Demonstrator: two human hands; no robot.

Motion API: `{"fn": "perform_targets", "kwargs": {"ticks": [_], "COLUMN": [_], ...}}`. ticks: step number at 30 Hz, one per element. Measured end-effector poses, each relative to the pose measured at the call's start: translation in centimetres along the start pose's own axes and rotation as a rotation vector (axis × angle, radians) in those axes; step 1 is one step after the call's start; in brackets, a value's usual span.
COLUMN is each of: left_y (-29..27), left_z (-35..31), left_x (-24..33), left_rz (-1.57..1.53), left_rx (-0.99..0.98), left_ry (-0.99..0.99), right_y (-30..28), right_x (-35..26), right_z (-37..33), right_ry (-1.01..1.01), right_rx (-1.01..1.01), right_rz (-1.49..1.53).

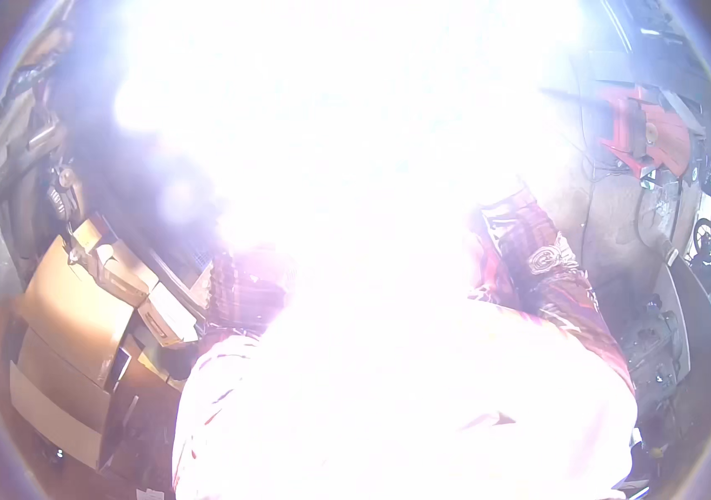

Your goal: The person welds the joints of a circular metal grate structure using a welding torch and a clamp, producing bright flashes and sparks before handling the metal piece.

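Note:
A blinding white glare (pixel 355 167) fills the middle of the head view from the top edge down. It washes out the place in front of me, so neither my left hand nor my right hand can be made out. Whatever they hold or touch is hidden. Below the glare is pale clothing (pixel 497 392) on my body. Dark reddish, patterned cloth (pixel 555 283) shows at its right side, with a light design on it. Similar dark red cloth (pixel 247 287) shows on the left. Whether these are sleeves or trouser legs I cannot tell.
Open cardboard boxes (pixel 80 308) stand at the left, with a smaller carton (pixel 168 315) beside them. Metal parts (pixel 55 192) lie farther up that side. A red piece of equipment (pixel 643 133) is at the far right, above a grey floor (pixel 614 217). Dark curved panels (pixel 697 333) stand below it.

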State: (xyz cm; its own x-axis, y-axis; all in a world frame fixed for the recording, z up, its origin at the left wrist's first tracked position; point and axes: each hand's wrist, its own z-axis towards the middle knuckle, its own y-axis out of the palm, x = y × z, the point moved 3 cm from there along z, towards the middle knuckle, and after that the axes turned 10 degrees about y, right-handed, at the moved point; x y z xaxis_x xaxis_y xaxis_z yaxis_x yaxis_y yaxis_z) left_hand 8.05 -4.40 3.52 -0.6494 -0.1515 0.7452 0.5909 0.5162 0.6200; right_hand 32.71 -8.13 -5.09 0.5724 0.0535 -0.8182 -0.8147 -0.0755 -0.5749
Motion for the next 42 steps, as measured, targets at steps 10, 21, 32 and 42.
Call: {"fn": "perform_targets", "kwargs": {"ticks": [10,21,32,42], "left_y": [-7.1,-0.3,-1.0,-2.3], "left_z": [3.7,-0.7,1.1,0.8], "left_x": [0.4,1.0,0.3,0.4], "left_rz": [0.813,0.579,0.101,0.338], "left_rx": [-0.104,-0.148,-0.018,-0.024], "left_ry": [0.647,0.173,0.117,0.263], "right_y": [0.2,-0.4,0.2,-0.1], "right_x": [-0.9,-2.1,-1.1,-2.7], "right_z": [0.2,1.0,0.3,1.4], "right_ry": [0.204,0.244,0.173,-0.059], "right_rx": [-0.068,-0.197,-0.047,-0.147], "right_rz": [-0.069,0.225,0.150,0.047]}}
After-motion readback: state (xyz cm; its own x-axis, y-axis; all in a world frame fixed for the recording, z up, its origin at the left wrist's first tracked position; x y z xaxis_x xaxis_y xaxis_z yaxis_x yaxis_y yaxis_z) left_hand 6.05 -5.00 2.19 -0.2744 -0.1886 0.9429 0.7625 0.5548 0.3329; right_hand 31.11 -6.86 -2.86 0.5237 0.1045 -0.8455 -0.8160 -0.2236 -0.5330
